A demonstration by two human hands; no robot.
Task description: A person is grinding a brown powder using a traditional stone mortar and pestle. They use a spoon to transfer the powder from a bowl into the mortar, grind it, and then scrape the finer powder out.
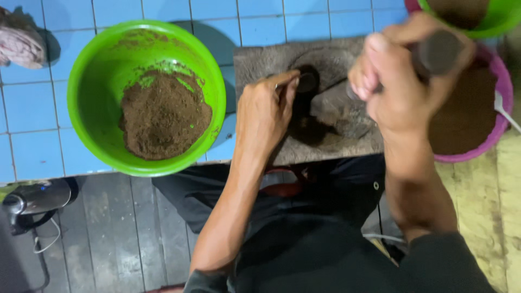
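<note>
My left hand rests on a grey stone slab, its fingers pinched around a small dark round mould that stands upright on the stone. My right hand is raised and blurred, shut on a dark cylindrical pestle-like tool above the right side of the slab. A dark patch of brown powder lies on the stone just below the mould.
A green bowl with brown powder sits left on the blue tiled surface. A pink bowl of brown powder with a white spoon is at the right, another green bowl above it. A cloth lies far left.
</note>
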